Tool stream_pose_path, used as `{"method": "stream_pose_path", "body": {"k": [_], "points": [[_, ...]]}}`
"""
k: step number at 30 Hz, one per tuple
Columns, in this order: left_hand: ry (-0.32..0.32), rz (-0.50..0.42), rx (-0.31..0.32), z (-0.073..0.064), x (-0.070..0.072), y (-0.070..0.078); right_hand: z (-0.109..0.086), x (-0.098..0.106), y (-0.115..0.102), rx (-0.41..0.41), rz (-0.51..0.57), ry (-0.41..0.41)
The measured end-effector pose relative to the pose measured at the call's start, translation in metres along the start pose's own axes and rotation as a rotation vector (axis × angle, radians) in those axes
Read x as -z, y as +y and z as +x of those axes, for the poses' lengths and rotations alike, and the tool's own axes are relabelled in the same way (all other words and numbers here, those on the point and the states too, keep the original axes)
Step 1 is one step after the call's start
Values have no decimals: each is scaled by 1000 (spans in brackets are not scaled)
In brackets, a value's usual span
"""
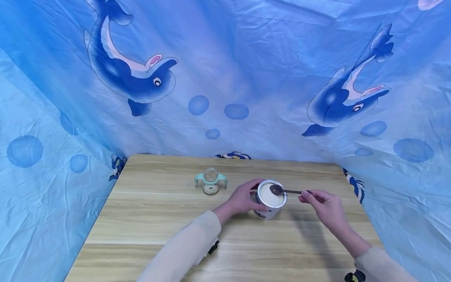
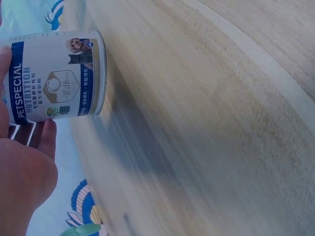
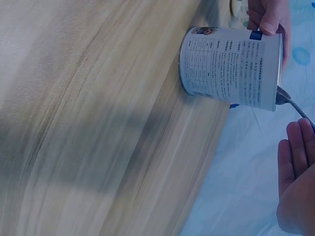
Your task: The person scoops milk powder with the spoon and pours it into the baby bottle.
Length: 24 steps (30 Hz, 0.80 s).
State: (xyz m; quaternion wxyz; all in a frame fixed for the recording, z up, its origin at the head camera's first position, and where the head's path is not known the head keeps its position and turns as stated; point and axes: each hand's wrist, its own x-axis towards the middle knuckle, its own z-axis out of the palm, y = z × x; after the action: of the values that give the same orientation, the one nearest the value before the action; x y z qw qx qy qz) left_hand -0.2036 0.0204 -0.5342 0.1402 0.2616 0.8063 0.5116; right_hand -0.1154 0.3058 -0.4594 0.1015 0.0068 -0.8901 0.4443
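Note:
A white can [image 1: 273,213] with a silver rim and blue lettering stands on the wooden table, uncovered. Pale powder [image 1: 268,199] shows inside it near the top. My left hand [image 1: 243,198] grips the can's left side, thumb toward the near face; its label [image 2: 59,78] carries pet pictures and the word "Milk". Between the thumb and fingers of my right hand [image 1: 327,206] is the handle of a dark spoon [image 1: 290,191]. The spoon's bowl is over the can's mouth, overlapping the powder in the head view. In the right wrist view the spoon [image 3: 284,97] sits right at the rim.
A clear baby bottle [image 1: 211,185] with mint-green handles stands left of the can, toward the back of the table [image 1: 151,211]. Blue cloth [image 1: 225,78] printed with dolphins hangs behind and along both sides.

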Motion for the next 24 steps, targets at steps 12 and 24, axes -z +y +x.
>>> {"method": "stream_pose_path", "body": {"k": [12, 24], "points": [[-13, -21, 7, -2, 1, 2, 9, -8, -2, -22, -47, -59], [-11, -12, 3, -1, 2, 2, 12, -20, 5, -24, 51, -130]]}}
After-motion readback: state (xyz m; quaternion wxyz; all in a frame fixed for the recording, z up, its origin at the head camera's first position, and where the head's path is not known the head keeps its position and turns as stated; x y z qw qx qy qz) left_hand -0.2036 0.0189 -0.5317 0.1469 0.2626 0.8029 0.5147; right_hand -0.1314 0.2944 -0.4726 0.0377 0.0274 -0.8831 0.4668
